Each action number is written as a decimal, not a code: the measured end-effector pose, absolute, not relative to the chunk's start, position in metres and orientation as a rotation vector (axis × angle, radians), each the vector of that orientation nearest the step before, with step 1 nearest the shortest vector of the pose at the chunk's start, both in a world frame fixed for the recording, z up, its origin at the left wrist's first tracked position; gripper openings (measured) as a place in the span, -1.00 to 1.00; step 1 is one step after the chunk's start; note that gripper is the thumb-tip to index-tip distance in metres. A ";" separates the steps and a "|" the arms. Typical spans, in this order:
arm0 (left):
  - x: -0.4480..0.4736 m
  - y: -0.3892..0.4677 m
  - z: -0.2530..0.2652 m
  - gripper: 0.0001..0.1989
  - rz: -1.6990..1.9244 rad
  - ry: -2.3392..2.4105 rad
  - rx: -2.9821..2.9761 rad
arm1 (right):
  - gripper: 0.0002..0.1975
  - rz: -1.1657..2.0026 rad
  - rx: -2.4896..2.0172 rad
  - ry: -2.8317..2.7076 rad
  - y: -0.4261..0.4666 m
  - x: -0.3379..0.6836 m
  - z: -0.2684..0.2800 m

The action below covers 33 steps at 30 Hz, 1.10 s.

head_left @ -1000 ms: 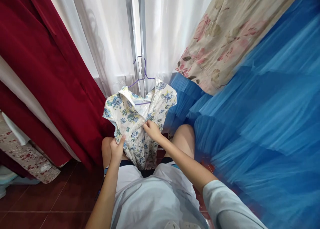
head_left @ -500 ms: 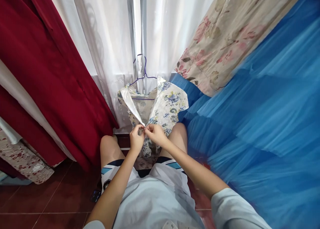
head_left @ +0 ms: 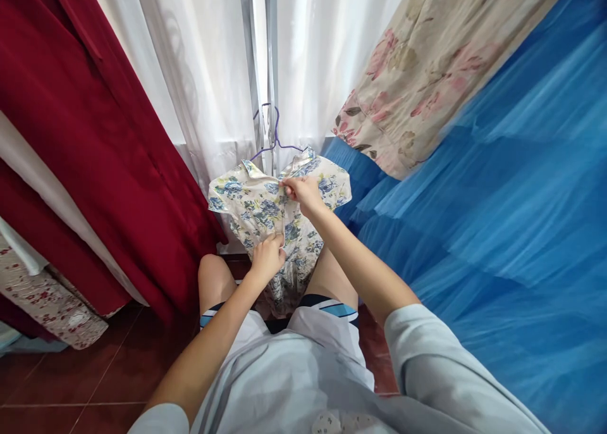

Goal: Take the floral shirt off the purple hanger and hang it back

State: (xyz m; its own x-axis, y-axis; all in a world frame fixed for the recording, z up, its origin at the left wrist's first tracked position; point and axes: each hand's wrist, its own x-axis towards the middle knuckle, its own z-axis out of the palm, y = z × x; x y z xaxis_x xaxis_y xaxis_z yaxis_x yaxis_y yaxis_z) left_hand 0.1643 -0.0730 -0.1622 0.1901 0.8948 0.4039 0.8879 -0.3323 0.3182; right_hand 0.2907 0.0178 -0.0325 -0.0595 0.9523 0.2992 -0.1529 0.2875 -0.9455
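Observation:
A short-sleeved white dress (head_left: 260, 200) with blue and yellow-green flowers hangs in front of me on a purple hanger (head_left: 275, 144). Its front is drawn together along a straight middle seam, up to just below the collar. At the top of that seam my right hand (head_left: 303, 192) pinches the front zipper; the pull itself is hidden by my fingers. Lower down, my left hand (head_left: 268, 257) is closed on the dress fabric beside the seam. The lower part of the dress hangs between my knees.
White curtains (head_left: 208, 73) and a metal pole (head_left: 270, 54) stand behind the hanger. Red drapes (head_left: 123, 143) hang at left. A pink-flowered beige cloth (head_left: 403, 99) and blue tulle (head_left: 484, 231) fill the right. Below is a red tiled floor (head_left: 109, 371).
My right hand has moved up the dress front to near the collar, and the open front has closed. My left hand has stayed low, and the hands are now apart.

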 end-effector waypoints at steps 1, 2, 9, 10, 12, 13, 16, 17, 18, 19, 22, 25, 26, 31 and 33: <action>0.167 -0.071 -0.158 -0.81 0.732 1.839 2.454 | -0.78 1.106 -0.840 -1.251 0.024 0.289 -0.022; 0.170 -0.069 -0.156 -0.78 0.639 1.858 2.481 | -0.79 1.104 -0.833 -1.214 0.028 0.288 -0.013; 0.177 -0.058 -0.155 -0.84 0.503 1.804 2.471 | -0.87 1.082 -0.752 -1.207 0.032 0.293 0.008; 0.174 -0.054 -0.149 -0.88 0.539 1.781 2.474 | -0.86 1.082 -0.732 -1.236 0.030 0.295 0.006; 0.167 -0.045 -0.124 -0.87 0.810 1.703 2.472 | -0.84 1.084 -0.693 -1.290 0.026 0.298 0.002; 0.164 -0.039 -0.107 -0.81 1.040 1.639 2.456 | -0.84 1.083 -0.678 -1.311 0.024 0.299 0.000; 0.154 -0.019 -0.047 -0.66 1.725 1.333 2.340 | -0.80 1.055 -0.663 -1.360 0.019 0.301 -0.001; 0.151 -0.012 -0.029 -0.66 1.779 1.251 2.351 | -0.79 1.039 -0.667 -1.374 0.018 0.301 0.000; 0.149 -0.006 -0.014 -0.69 1.744 1.203 2.401 | -0.77 1.020 -0.673 -1.393 0.017 0.301 0.000; 0.147 0.000 -0.001 -0.72 1.672 1.187 2.469 | -0.76 0.996 -0.679 -1.417 0.018 0.301 0.000; 0.146 0.012 0.018 -0.75 1.461 1.214 2.659 | -0.75 0.872 -0.693 -1.509 0.023 0.302 -0.007; 0.144 0.018 0.026 -0.75 1.543 1.250 2.682 | -0.76 0.719 -0.761 -1.590 0.030 0.301 -0.025; 0.140 0.021 0.029 -0.75 1.633 1.273 2.632 | -0.76 0.665 -0.810 -1.624 0.032 0.301 -0.032; 0.073 0.049 0.027 -0.77 2.011 1.563 2.129 | -0.76 0.498 -1.007 -1.828 0.032 0.316 -0.063; 0.036 0.061 0.008 -0.79 2.037 1.695 1.986 | -0.77 0.523 -1.000 -1.855 0.028 0.325 -0.068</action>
